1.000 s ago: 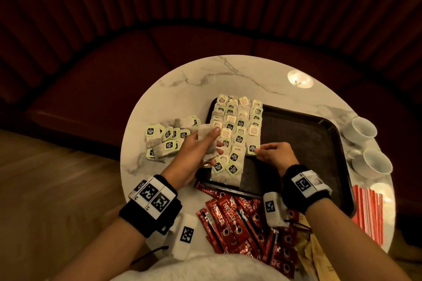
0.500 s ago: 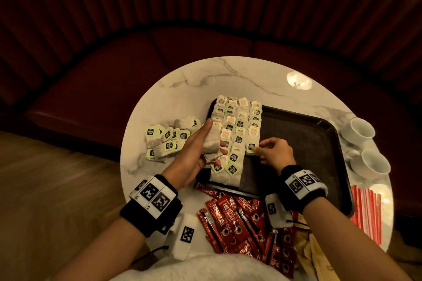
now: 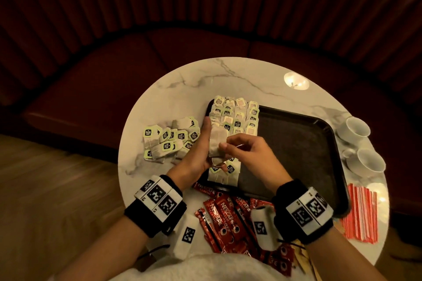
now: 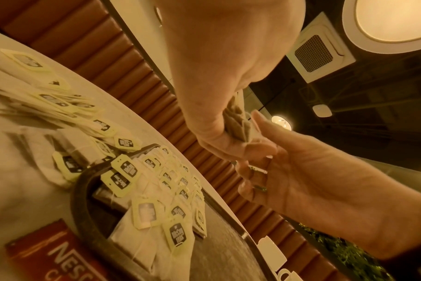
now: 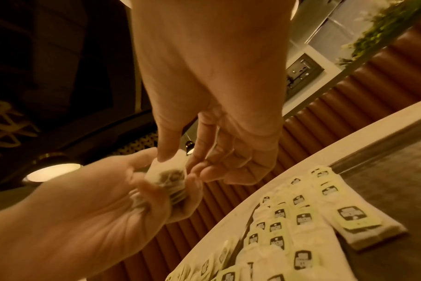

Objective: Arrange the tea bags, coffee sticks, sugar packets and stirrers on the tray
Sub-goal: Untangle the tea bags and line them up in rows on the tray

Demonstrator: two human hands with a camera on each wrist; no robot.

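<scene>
My left hand (image 3: 211, 143) grips a small stack of tea bags (image 3: 217, 142) above the near-left corner of the black tray (image 3: 296, 143). My right hand (image 3: 225, 146) reaches across and pinches the top tea bag of that stack (image 5: 169, 168) between thumb and forefinger. The left wrist view shows the stack (image 4: 238, 121) held on edge in my left hand. Rows of tea bags with green tags (image 3: 237, 116) fill the tray's left side. A loose tea bag pile (image 3: 169, 139) lies on the marble table to the left.
Red coffee sticks (image 3: 223, 217) lie heaped at the table's near edge. Red-and-white striped sticks (image 3: 360, 212) lie at the right, brown packets (image 3: 303, 262) by my right forearm. Two white cups (image 3: 356, 126) stand beyond the tray's right rim. A dark red booth seat curves behind.
My right hand left the tea bag row on the tray and moved left to the stack in my left hand, which rose slightly.
</scene>
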